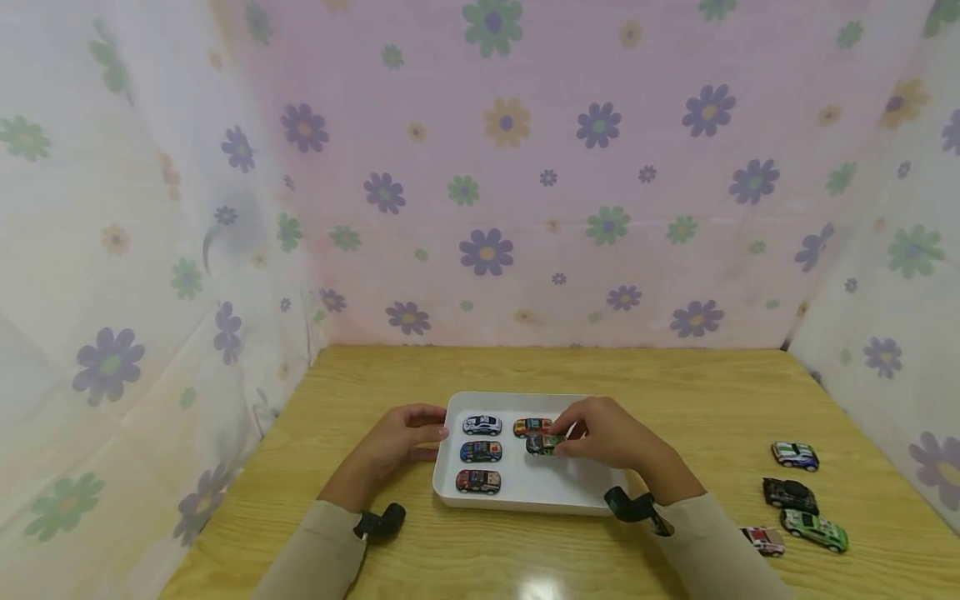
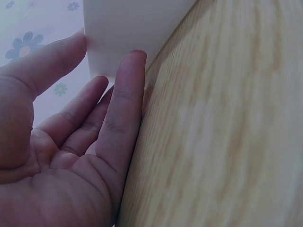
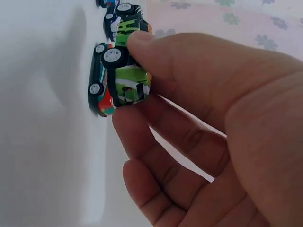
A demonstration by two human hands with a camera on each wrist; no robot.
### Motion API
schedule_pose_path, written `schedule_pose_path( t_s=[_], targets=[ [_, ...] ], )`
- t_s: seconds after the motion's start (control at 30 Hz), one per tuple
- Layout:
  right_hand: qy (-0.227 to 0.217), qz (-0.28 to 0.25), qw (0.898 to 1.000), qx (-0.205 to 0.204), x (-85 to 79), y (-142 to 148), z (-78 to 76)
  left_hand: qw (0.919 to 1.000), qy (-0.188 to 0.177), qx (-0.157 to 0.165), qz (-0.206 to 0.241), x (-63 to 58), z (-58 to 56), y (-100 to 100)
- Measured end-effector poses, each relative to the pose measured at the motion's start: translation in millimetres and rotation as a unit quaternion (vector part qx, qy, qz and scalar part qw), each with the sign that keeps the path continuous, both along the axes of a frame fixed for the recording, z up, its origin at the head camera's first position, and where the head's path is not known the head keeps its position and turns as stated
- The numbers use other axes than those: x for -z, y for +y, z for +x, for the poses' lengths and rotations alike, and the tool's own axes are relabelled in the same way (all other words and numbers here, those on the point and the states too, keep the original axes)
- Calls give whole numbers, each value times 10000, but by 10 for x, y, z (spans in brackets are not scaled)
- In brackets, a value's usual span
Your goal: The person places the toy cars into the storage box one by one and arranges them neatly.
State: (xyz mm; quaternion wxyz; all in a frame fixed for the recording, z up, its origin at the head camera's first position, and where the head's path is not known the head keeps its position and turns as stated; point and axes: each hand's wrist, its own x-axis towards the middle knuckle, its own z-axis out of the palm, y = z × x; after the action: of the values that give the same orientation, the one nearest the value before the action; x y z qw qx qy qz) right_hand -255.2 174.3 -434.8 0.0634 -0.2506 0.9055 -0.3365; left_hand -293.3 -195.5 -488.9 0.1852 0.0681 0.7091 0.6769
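Note:
My right hand (image 1: pixel 611 433) pinches a green and black toy car (image 3: pixel 128 71) between thumb and fingers, over the white tray (image 1: pixel 555 498). Just behind it in the tray is a red and yellow toy car (image 1: pixel 531 427). The tray's left column holds a white toy car (image 1: pixel 482 425), a blue toy car (image 1: pixel 481 451) and a dark red toy car (image 1: pixel 477 481). At the tray's left end is my left hand (image 1: pixel 401 442), its fingertips against the outer wall and its fingers extended, as the left wrist view shows.
On the table's right side lie a white, blue and green toy car (image 1: pixel 796 455), a black toy car (image 1: pixel 791 495), a green toy car (image 1: pixel 814 530) and a white and red toy car (image 1: pixel 765 541), partly behind the right sleeve. Flowered cloth (image 1: pixel 555 167) walls the wooden table (image 1: pixel 420 550).

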Motion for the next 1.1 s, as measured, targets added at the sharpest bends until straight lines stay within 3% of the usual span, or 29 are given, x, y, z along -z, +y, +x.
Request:
schedule_pose_path(
  t_s=[0.43, 0.73, 0.93, 1.1],
  targets=[
    [-264, 80, 9995, 153, 76, -217, 9, 9999, -66, -46, -83, 53, 46, -54],
    [-363, 522, 9968, 478, 6, -360, 2, 9999, -91, -102, -95, 33, 52, -52],
    [-322, 815, 9934, 741, -59, -376, -23, 10000, 12, 45, -34, 6, 2, -7],
    [-389, 872, 9925, 769, -91, -388, -41, 9999, -12, 22, -100, -7, -16, 1]
  ],
)
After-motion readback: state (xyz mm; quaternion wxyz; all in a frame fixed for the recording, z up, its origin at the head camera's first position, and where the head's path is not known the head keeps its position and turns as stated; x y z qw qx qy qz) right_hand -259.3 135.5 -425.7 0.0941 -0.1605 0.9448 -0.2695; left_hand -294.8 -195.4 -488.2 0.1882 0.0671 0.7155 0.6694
